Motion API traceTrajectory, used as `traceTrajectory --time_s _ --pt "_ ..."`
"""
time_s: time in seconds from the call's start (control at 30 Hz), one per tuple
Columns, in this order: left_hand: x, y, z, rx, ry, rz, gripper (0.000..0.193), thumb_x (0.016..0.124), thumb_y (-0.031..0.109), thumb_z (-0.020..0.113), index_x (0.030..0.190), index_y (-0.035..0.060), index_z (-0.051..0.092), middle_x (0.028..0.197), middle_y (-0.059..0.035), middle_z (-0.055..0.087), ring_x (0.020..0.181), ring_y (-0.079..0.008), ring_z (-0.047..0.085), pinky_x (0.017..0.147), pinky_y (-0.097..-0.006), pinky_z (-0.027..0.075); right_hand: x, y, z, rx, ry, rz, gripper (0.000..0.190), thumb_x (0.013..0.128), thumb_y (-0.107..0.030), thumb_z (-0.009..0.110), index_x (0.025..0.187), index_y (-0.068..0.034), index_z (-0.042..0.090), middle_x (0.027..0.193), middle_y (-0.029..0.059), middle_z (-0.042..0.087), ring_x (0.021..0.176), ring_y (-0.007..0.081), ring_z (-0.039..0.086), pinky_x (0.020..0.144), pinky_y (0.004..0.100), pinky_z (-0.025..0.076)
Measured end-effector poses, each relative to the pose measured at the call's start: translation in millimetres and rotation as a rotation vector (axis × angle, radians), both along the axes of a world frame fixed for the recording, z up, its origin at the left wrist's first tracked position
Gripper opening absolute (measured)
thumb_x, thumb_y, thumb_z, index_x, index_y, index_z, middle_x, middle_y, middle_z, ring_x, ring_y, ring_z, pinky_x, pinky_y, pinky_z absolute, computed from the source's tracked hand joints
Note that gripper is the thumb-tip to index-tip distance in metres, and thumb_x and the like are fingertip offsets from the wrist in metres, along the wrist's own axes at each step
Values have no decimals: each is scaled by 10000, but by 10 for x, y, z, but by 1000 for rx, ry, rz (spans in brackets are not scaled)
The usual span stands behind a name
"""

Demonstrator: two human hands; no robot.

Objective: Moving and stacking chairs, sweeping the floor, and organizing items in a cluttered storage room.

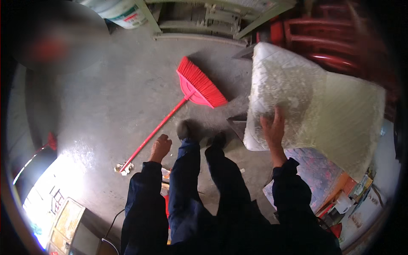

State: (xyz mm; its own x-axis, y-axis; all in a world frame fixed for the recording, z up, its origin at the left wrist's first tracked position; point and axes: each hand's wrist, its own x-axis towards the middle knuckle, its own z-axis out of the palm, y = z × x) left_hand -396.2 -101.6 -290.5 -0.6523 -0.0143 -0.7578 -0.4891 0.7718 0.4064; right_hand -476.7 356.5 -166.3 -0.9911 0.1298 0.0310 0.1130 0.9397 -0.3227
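My right hand lies on a worn, off-white quilted pad, its fingers spread over a stained patch. A folded or second pale yellowish section extends to the right. My left hand hangs over the floor with its fingers loosely curled; nothing shows in it, though its palm is hidden. Just left of that hand runs the red handle of a broom. The broom's red bristles lie on the concrete ahead of my feet, and its handle end rests by a crumpled pale scrap.
A flowered padded panel lies under the pad, beside mixed clutter. Red slatted furniture stands behind. A metal frame and a white bucket are ahead. A cabinet stands lower left, near a cable.
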Motion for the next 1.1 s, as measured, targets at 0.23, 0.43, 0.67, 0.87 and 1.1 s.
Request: traceTrajectory --time_s 0.23,0.43,0.67,0.87,1.1 --pt "-149 -41 -1684 -227 -74 29 601 769 259 643 1287 31 440 1287 -211 489 1212 -378 452 989 -462 399 32 -234 -446 222 75 39 701 866 -418 576 1372 23 375 1414 282 325 1281 451 340 1040 531 286" --pt "-286 197 -2557 -400 -136 -37 500 769 207 647 1222 74 482 1222 -160 510 1185 -326 480 944 -443 425 71 -172 -552 189 34 9 695 938 -448 443 1411 38 289 1466 249 256 1357 396 254 1095 508 221" --pt "-323 -393 -2841 -403 150 -264 165 830 207 542 882 77 629 877 -134 626 883 -345 607 765 -462 493 -24 -412 -578 181 49 -24 721 946 -491 393 1419 37 266 1467 237 256 1354 383 259 1095 489 227" --pt "-251 -57 -2297 -258 28 0 205 810 171 558 971 45 575 969 -187 603 964 -380 579 819 -476 487 4 -351 -416 297 24 -5 699 920 -481 458 1380 30 331 1424 288 298 1310 446 295 1067 548 227" --pt "-278 -283 -2672 -318 -170 -77 378 765 179 595 1111 33 557 1185 -215 549 1101 -371 537 929 -466 446 -5 -461 -495 245 43 -29 667 932 -411 447 1374 71 316 1446 259 281 1329 398 290 1088 503 227"
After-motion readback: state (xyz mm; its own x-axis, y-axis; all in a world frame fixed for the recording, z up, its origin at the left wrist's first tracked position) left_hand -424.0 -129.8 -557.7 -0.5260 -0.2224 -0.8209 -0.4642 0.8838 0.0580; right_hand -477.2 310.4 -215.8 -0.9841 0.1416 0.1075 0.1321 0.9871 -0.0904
